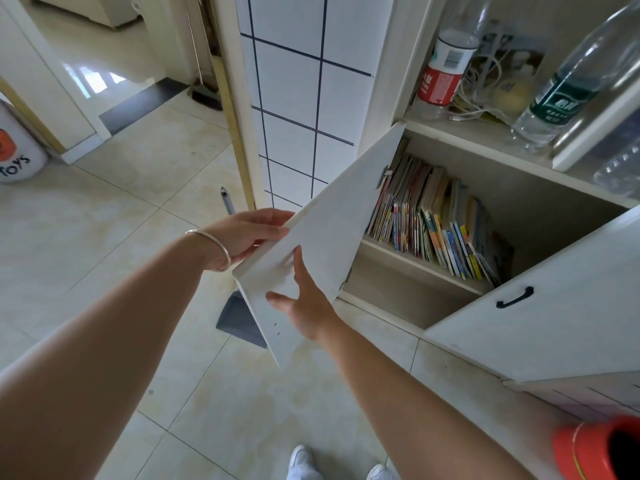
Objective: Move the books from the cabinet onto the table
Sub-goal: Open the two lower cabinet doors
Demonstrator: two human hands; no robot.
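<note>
A row of thin colourful books (433, 220) stands leaning on the upper shelf inside the white cabinet (485, 143). The left cabinet door (329, 237) is swung open toward me. My left hand (249, 233), with a silver bracelet on the wrist, grips the door's outer edge. My right hand (304, 299) lies flat against the inner face of that door, fingers spread, holding nothing. The right door (554, 306) with a black handle is partly open. No table is in view.
Plastic bottles (446, 64), cables and a round object sit on the open shelf above. A grey dustpan (239, 313) stands on the tiled floor behind the door. A white toy bin (17, 150) is far left. A red container (595, 448) is at bottom right.
</note>
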